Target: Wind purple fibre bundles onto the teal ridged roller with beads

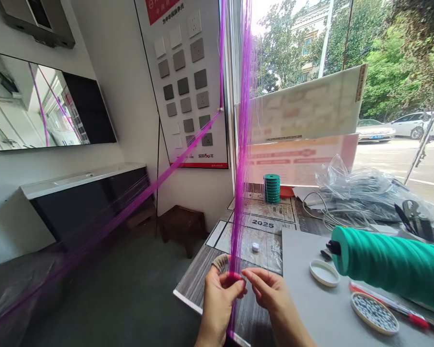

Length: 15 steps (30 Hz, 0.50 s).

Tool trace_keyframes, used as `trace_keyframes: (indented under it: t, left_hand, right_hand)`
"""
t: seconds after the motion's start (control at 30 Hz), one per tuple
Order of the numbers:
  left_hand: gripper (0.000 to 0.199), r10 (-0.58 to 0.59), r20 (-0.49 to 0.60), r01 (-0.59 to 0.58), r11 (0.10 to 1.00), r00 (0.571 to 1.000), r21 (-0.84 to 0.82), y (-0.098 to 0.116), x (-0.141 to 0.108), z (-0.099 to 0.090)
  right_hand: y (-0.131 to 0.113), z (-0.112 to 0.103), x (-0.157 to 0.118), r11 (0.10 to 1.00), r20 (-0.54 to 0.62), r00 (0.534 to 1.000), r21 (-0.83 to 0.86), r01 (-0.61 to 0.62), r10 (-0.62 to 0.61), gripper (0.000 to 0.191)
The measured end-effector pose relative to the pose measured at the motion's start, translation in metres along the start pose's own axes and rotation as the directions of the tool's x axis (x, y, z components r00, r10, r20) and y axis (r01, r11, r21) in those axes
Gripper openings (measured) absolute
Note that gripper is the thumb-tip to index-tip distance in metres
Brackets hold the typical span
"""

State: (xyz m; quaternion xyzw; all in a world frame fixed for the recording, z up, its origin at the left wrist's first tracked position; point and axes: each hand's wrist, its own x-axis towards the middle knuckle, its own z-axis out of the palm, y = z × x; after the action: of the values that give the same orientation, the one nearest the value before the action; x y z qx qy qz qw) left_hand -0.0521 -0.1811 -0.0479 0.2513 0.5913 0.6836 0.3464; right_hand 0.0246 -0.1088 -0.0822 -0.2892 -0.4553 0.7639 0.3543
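A long bundle of thin purple threads (244, 144) hangs from the top of the view down to the table's near edge. My left hand (222, 294) is closed round the bundle low down, thumb and fingers pinching it; a ribbed tan band sits on its index finger. Just to the right, my right hand (269, 294) has thumb and index finger pinched together beside the bundle, close to my left fingertips. What it holds, if anything, is too small to make out. A second purple strand (166, 173) slants from a hook near the wall board to the lower left.
On the table (191, 279) are a large green spool (390, 270), a stack of small green spools (272, 189), a round dish of small beads (374, 313), a white ring lid (324, 273), a red pen, plastic bags and a tool holder. A brown stool (183, 224) stands left.
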Motion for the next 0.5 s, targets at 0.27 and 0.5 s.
trace_keyframes:
  t: [0.27, 0.5]
  left_hand:
    - [0.048, 0.024, 0.007, -0.024, 1.000, 1.000, -0.014, -0.001, 0.000, 0.001]
    - [0.045, 0.025, -0.019, -0.024, 1.000, 1.000, 0.015, 0.000, 0.000, 0.001]
  right_hand:
    - [-0.005, 0.000, -0.003, 0.997, -0.012, 0.999, 0.063, 0.033, -0.033, 0.030]
    - [-0.006, 0.000, -0.004, 0.973, 0.021, 0.997, 0.220, 0.066, -0.072, 0.015]
